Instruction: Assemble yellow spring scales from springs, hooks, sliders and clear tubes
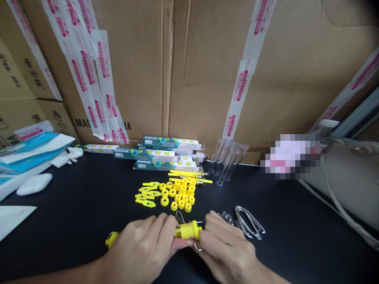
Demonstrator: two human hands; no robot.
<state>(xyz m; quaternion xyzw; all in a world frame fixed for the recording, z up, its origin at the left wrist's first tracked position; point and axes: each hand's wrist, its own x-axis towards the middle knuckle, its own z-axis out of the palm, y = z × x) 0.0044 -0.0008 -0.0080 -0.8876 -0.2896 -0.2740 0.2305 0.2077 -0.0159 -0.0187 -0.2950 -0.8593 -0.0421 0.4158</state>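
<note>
both hands (139,248) around yellow plastic piece (188,230)

On the tabletop (74,221), flat boxes (166,154) lay at back centre of the frame, with glass tubes (227,161) just right of them, plastic collars (177,193) before them, and wire clips (248,223) at lower right.

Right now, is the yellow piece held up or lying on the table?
Held: the yellow plastic piece is gripped between the left hand and right hand.
</note>
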